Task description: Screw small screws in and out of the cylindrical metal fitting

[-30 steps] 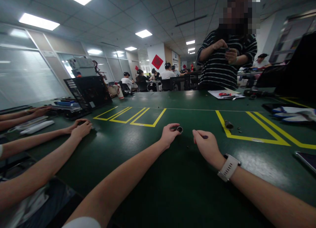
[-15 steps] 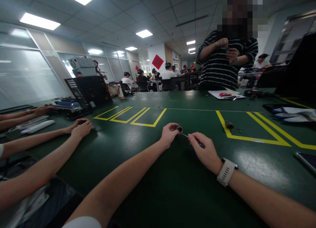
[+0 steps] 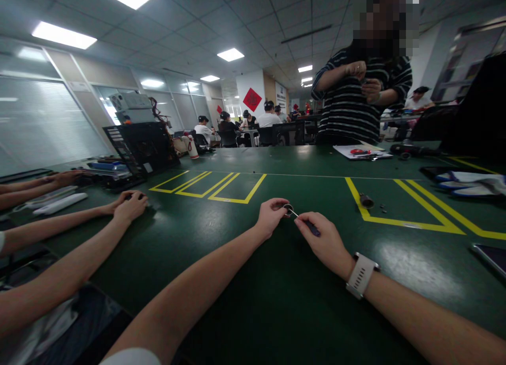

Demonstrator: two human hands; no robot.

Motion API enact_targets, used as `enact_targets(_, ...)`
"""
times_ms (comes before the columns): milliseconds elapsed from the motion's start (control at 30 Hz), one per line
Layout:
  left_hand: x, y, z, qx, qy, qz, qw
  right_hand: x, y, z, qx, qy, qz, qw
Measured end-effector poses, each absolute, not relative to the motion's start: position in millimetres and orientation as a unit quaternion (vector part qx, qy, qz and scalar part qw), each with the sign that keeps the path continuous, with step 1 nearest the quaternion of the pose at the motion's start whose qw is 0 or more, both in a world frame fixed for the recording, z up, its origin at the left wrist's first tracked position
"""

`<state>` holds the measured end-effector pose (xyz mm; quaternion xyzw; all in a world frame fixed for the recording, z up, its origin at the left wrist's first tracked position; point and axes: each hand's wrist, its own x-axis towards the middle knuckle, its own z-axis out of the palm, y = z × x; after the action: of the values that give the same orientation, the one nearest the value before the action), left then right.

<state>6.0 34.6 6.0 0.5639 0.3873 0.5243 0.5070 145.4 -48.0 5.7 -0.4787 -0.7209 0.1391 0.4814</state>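
Observation:
My left hand (image 3: pixel 272 216) is closed around a small round metal part (image 3: pixel 289 209) with a hollow, ring-like end facing right. Closed on a screwdriver (image 3: pixel 314 229) with a dark purple handle is my right hand (image 3: pixel 324 237), its wrist wearing a watch with a pale strap. The thin shaft points up and left, its tip at the opening of the metal part; how deep it reaches I cannot tell. To the right, a dark cylindrical metal part (image 3: pixel 366 200) lies on the yellow tape, with several tiny dark pieces (image 3: pixel 382 209) beside it.
Yellow tape outlines (image 3: pixel 229 199) mark the green table (image 3: pixel 245 280). At left are co-workers' hands (image 3: pixel 130 204) and a black computer case (image 3: pixel 142 146). A clipboard with paper (image 3: pixel 343 152), gloves (image 3: pixel 474 183) and a phone (image 3: pixel 492 259) lie rightward. A person in a striped shirt (image 3: pixel 356 112) stands opposite.
My right hand and the screwdriver have moved slightly left, closer to the metal part, so less shaft shows. My left hand stays almost still. The standing person has shifted slightly.

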Motion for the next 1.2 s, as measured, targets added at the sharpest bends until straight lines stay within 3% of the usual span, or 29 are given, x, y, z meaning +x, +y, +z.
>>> enact_targets(933,6.2,40.5,-1.0,0.578,0.387,0.529,0.487,143.7,-49.3,6.5,-0.486,-0.715,0.137,0.483)
enact_targets(1200,1.1,49.4,-13.9,0.643,0.389,0.528,0.395,144.8,-49.0,5.2,-0.492,-0.682,0.165,0.515)
